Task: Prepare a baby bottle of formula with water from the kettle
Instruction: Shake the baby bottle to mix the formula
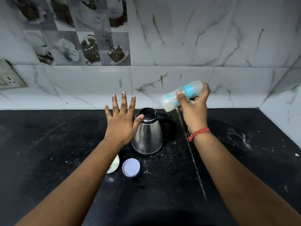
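The baby bottle (181, 96) is held up in the air, tilted well over on its side, above and to the right of the kettle (148, 132); a milky liquid is seen inside it, and its blue collar (189, 90) sits toward the upper right end. It is gripped around the middle by the right hand (193, 105), fingers wrapped closed on it (a red thread is worn at that wrist). The step in hand is judged to be the mixing of the formula by shaking. For this to be done well, the collar should be checked for tightness, the grip should be kept firm around the body of the bottle, and the shaking should be done clear of the kettle, so that nothing is knocked.

The left hand (121, 118) is spread wide open and holds nothing; it hovers just beside the kettle lid, thumb near its rim. Nearer on the dark worktop (48, 144), a pale lilac lid (131, 167) lies flat, and a white container (114, 164) beside it is partly hidden by the left forearm. Powder is scattered over the worktop.
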Demonstrator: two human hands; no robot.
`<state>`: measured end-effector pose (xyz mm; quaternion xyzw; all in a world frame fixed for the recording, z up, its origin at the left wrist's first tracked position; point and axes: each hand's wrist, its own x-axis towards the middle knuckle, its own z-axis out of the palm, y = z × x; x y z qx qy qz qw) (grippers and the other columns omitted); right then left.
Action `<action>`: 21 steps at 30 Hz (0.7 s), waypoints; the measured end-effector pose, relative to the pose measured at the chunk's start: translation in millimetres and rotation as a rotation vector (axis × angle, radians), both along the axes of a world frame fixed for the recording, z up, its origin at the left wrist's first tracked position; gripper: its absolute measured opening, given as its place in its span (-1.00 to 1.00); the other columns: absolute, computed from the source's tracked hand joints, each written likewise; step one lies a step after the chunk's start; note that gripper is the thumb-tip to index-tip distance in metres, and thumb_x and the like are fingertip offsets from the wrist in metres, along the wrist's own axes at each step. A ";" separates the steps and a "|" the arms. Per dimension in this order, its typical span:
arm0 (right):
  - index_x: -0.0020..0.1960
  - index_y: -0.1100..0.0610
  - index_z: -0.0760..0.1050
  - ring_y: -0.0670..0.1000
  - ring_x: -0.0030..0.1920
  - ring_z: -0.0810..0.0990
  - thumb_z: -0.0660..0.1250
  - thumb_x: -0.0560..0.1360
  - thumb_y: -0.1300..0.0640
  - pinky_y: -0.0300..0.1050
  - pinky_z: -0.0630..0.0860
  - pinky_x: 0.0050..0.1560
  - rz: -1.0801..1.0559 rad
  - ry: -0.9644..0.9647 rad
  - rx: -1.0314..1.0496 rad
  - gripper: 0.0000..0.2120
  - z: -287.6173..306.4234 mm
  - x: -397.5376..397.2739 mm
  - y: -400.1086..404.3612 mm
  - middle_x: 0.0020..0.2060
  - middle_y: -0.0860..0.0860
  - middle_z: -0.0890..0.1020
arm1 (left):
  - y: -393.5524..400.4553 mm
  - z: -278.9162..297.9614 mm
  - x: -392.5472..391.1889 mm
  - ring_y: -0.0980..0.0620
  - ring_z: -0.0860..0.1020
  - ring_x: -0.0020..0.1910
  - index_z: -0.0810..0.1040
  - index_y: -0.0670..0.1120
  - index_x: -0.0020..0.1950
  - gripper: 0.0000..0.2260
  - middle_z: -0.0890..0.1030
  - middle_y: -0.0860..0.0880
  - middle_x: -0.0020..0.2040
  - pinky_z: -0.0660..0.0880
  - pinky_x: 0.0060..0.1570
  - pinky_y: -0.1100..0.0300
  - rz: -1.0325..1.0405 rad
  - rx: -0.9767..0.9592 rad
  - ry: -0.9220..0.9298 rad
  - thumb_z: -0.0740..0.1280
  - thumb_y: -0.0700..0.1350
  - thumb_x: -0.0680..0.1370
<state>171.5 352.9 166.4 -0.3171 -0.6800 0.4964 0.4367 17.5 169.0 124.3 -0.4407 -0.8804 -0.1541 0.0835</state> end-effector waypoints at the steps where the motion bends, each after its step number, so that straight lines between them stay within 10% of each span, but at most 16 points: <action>1: 0.43 -0.24 0.16 0.07 -0.03 0.72 0.52 0.31 -0.20 0.21 0.68 0.00 0.034 -0.014 -0.007 -0.18 2.4 -0.1 -1.6 0.06 0.04 0.64 | 0.0 0.3 -0.1 -0.21 -0.36 0.63 -0.24 0.12 0.67 -0.27 -0.31 -0.07 0.67 -0.22 0.55 -0.37 -0.001 0.005 0.003 -0.31 0.41 0.56; 21: 0.41 -0.22 0.21 0.05 -0.04 0.71 0.57 0.38 -0.06 0.10 0.68 0.03 0.094 -0.089 0.051 -0.25 10.1 -2.1 -6.8 0.01 0.00 0.63 | -0.1 -0.2 2.4 -0.21 -0.36 0.63 -0.23 0.13 0.67 -0.28 -0.30 -0.07 0.68 -0.22 0.55 -0.37 0.019 0.012 0.003 -0.30 0.40 0.55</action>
